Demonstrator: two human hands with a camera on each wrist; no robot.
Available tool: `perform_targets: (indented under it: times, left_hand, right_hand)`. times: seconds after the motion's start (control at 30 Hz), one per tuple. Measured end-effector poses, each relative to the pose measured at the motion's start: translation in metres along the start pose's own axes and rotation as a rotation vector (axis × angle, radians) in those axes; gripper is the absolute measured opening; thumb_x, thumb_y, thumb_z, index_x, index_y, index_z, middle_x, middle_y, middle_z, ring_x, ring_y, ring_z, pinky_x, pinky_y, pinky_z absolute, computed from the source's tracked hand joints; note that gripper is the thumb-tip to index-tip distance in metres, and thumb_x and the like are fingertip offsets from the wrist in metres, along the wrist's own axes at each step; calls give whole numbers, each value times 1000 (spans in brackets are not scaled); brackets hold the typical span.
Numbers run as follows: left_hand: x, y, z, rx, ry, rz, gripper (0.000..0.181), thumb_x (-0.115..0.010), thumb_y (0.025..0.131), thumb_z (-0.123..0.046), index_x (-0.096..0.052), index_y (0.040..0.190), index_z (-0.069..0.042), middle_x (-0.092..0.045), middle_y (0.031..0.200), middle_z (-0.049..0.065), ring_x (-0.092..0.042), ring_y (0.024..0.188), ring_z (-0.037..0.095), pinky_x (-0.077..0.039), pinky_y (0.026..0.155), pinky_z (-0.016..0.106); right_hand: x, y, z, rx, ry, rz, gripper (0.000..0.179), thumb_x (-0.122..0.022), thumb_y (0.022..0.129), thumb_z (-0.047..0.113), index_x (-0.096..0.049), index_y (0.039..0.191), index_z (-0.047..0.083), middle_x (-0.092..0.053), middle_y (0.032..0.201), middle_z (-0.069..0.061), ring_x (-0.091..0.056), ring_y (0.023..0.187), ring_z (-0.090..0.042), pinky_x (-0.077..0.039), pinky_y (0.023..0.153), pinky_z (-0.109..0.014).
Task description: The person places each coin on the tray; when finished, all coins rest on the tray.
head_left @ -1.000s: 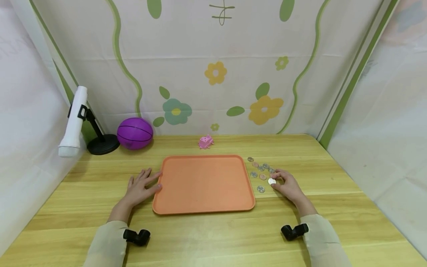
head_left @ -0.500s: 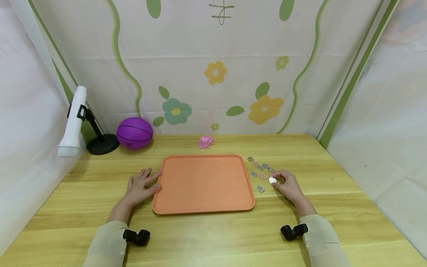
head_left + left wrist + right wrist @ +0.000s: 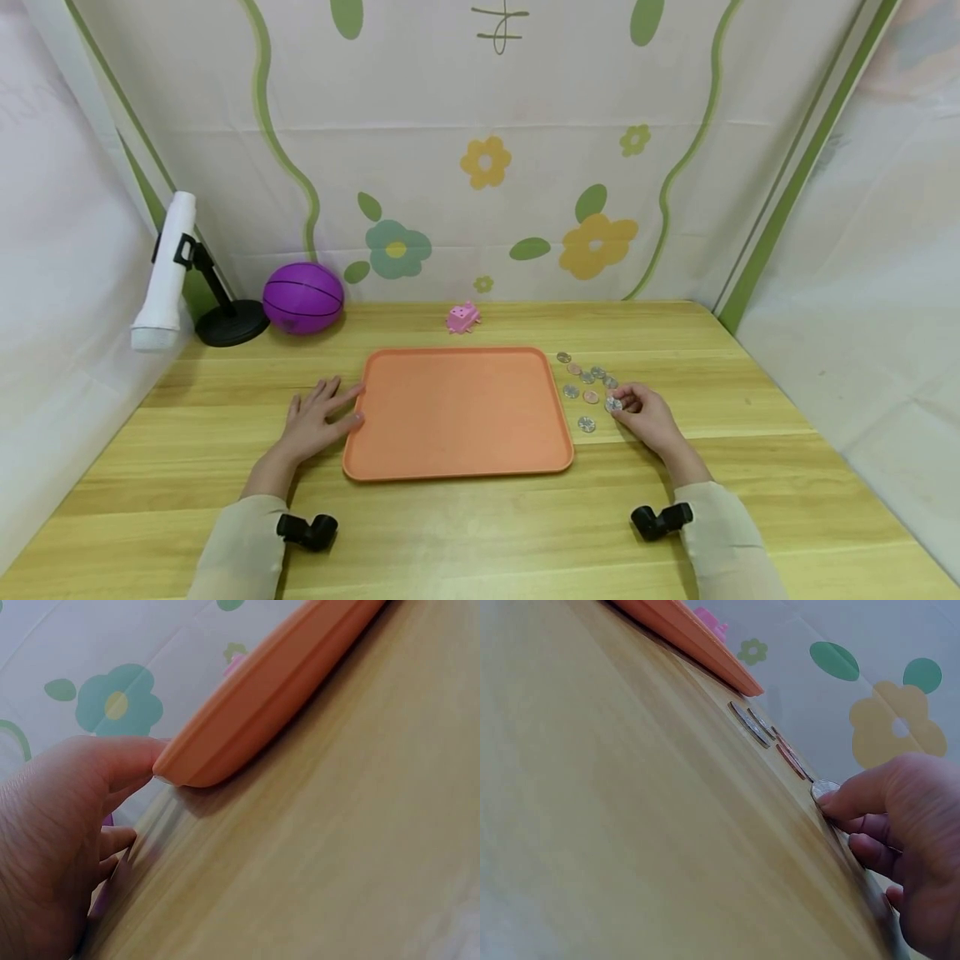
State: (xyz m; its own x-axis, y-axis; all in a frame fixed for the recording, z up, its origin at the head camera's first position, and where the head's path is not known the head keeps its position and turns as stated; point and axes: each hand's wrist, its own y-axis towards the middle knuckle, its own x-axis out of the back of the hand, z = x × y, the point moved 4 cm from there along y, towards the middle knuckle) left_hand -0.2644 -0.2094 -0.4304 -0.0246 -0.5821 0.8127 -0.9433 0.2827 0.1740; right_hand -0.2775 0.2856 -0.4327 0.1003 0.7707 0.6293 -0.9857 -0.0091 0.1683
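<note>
One silver coin (image 3: pixel 613 405) in right hand's grip (image 3: pixel 648 417), green hash-like backdrop mark (image 3: pixel 500 36)

Held coin (image 3: pixel 613 404): silver-coloured, round, its face marked with a relief; pinched between thumb and fingers of the right hand (image 3: pixel 647 414), tilted, just beside the loose coins.
Silver-coloured coins (image 3: pixel 587 424): six, scattered flat off the tray's right edge; one is set apart from the rest, nearest the viewer; three are grouped closely farther back, any contact between them being too small to tell.
Copper-coloured coins (image 3: pixel 591 397): two, laid flat among the silver ones.
Tray (image 3: pixel 457 414): orange, rectangular, round-cornered, low-rimmed; laid flat, its left rim touched by the left hand (image 3: pixel 315 423).
</note>
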Motion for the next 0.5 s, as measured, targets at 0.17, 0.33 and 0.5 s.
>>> perform_targets:
  times: [0.17, 0.33, 0.5]
  left_hand:
    - [0, 0, 1, 1, 4, 3, 56, -53, 82, -40, -42, 130, -14, -19, 137, 24, -7, 124, 41, 5, 91, 59]
    - [-1, 1, 1, -1, 8, 4, 56, -53, 82, -40, -42, 130, -15, -19, 137, 24, -7, 124, 41, 5, 91, 59]
    - [0, 1, 1, -4, 16, 0, 56, -53, 82, -41, -42, 130, -15, -19, 137, 24, -7, 124, 41, 5, 91, 59]
  right_hand:
    - [-1, 0, 2, 4, 11, 14, 20, -61, 76, 1, -56, 95, -1, -54, 80, -9, -46, 70, -20, -40, 61, -29]
    - [1, 1, 1, 2, 3, 31, 20, -61, 77, 2, -56, 96, 0, -54, 78, -8, -47, 69, -20, -41, 59, -27]
    - [2, 4, 2, -37, 49, 42, 21, -61, 78, 4, -56, 99, -1, -55, 81, -9, -47, 73, -19, -41, 62, -26]
